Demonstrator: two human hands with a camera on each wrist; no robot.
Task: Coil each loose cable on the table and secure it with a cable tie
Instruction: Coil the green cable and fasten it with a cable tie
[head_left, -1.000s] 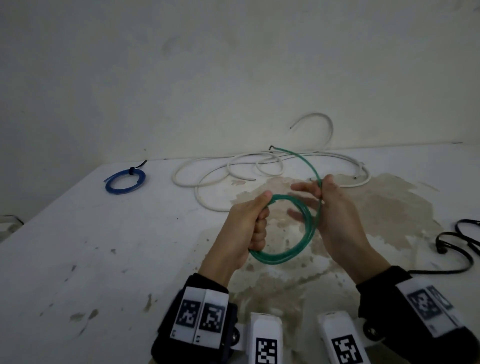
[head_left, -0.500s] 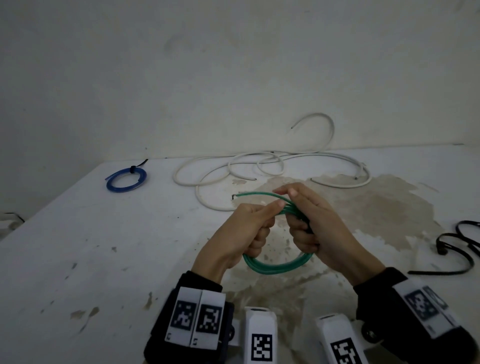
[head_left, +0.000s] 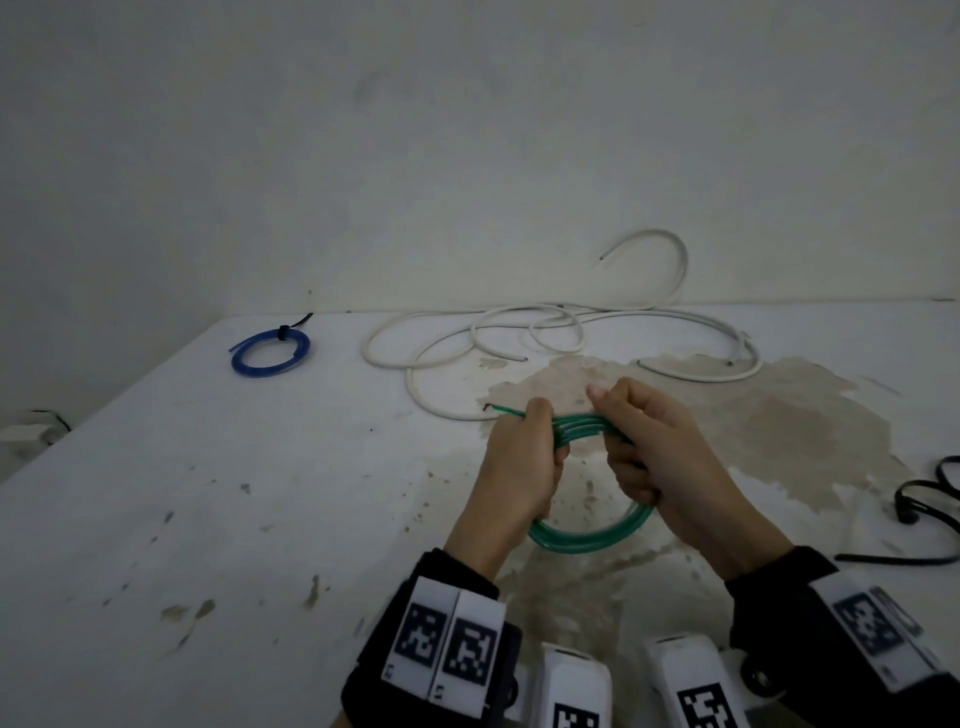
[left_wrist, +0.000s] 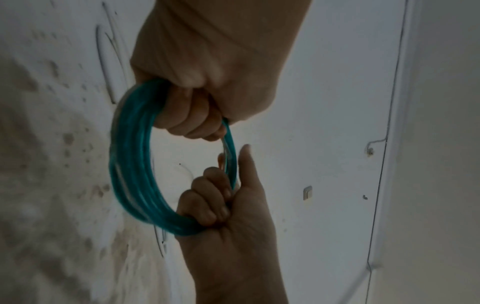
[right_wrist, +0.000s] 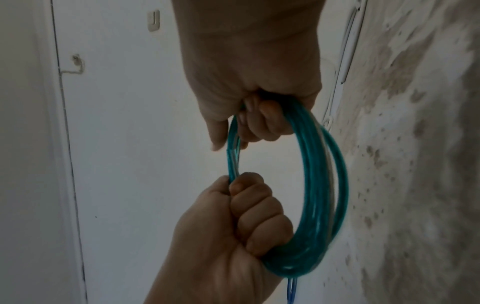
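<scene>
Coil (head_left: 587, 538): held between both hands.
Left hand (head_left: 519, 467): fist round coil, loose end (head_left: 498, 409) left of it.
Right hand (head_left: 660, 462): fist round coil.

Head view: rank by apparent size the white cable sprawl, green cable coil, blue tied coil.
1. Loose white cable, sprawled widest across the white table.
2. Green cable coil, gripped by left hand and right hand.
3. Blue tied coil, smallest, though it lies farther from the camera, so partly unsure.
</scene>
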